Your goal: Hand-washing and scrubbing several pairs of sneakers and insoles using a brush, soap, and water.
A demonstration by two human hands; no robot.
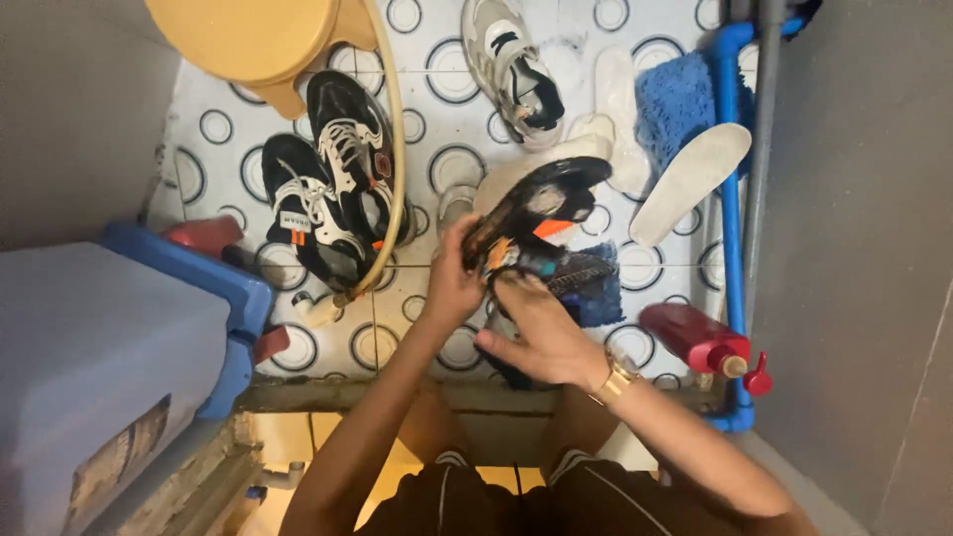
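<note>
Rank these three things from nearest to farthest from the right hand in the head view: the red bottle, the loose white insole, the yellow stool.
From the right hand:
1. Red bottle, lying on the tiles just right of the hand.
2. Loose white insole, farther up on the right, leaning against the blue pipe.
3. Yellow stool, at the top left, clearly the farthest.

The right hand [541, 333] is covering the heel of the black shoe [541, 203], and what its fingers are gripping cannot be told. The left hand [452, 283] is hiding the shoe's near side. The yellow stool [258, 40] and grey sneaker [511, 69] are running off the top edge.
</note>
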